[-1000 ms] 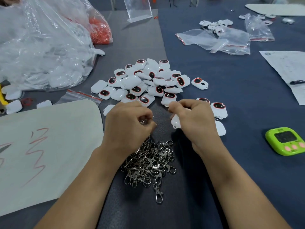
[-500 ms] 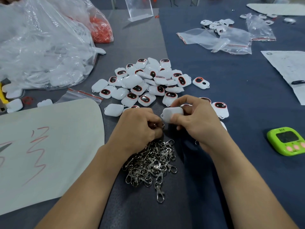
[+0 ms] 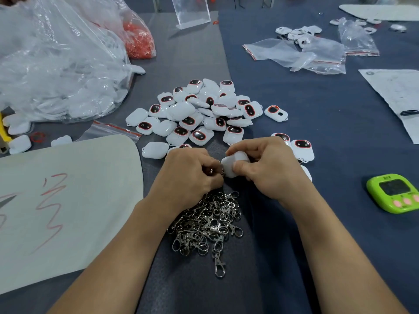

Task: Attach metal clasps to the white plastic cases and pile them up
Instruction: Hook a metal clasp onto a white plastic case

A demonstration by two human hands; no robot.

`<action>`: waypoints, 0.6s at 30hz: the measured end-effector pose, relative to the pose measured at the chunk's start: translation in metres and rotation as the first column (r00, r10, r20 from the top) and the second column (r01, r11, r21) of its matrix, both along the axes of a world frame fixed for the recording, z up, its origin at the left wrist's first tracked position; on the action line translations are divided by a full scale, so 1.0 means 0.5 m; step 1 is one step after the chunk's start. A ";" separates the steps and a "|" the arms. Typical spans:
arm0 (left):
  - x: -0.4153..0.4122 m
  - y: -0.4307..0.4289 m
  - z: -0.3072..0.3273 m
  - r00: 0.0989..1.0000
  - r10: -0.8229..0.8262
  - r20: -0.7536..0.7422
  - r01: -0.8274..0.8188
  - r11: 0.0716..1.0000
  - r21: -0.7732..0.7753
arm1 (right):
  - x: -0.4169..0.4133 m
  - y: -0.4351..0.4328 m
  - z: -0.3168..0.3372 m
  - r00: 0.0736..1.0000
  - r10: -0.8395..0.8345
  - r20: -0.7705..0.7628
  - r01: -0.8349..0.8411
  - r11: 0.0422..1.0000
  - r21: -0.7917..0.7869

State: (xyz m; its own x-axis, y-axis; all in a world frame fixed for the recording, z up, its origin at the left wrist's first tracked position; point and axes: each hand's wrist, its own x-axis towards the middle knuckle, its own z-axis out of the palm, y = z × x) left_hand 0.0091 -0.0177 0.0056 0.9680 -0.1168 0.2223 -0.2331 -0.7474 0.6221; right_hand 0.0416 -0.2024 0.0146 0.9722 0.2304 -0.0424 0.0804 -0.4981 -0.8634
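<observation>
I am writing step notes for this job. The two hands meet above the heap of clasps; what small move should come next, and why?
Probably the left hand should hook its clasp onto the corner of the white case. It pinches the clasp against that corner, while the right hand holds the case turned toward it. Whether it is hooked already is hidden.
</observation>
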 end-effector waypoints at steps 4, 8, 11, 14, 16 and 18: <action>0.000 -0.002 -0.002 1.000 0.025 -0.002 -0.025 1.000 -0.012 | -0.003 0.000 0.003 1.000 -0.005 0.025 0.006 0.999 -0.046; -0.001 -0.002 -0.002 0.999 0.041 0.010 -0.041 0.999 -0.005 | -0.005 0.005 0.004 1.000 0.003 0.025 -0.002 0.999 -0.046; -0.004 -0.001 -0.002 0.998 0.060 0.021 -0.060 0.998 -0.006 | -0.008 0.007 0.005 1.000 0.010 0.003 -0.010 1.000 0.001; -0.006 -0.001 -0.004 0.996 0.081 0.045 -0.081 0.997 -0.006 | -0.014 0.012 0.004 1.000 0.005 -0.024 -0.004 0.998 0.067; -0.008 0.000 -0.005 0.993 0.097 0.071 -0.097 0.995 0.002 | -0.017 0.020 0.002 0.998 -0.014 -0.057 0.021 0.994 0.111; -0.009 0.000 -0.006 0.989 0.112 0.096 -0.114 0.993 0.018 | -0.018 0.028 0.000 0.995 -0.039 -0.096 0.054 0.986 0.155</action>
State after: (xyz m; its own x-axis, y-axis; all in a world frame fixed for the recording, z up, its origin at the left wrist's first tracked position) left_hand 0.0045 -0.0178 0.0025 0.9501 -0.0143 0.3117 -0.2031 -0.7866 0.5831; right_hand 0.0326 -0.1885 0.0147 0.9756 0.1962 -0.0990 -0.0230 -0.3569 -0.9339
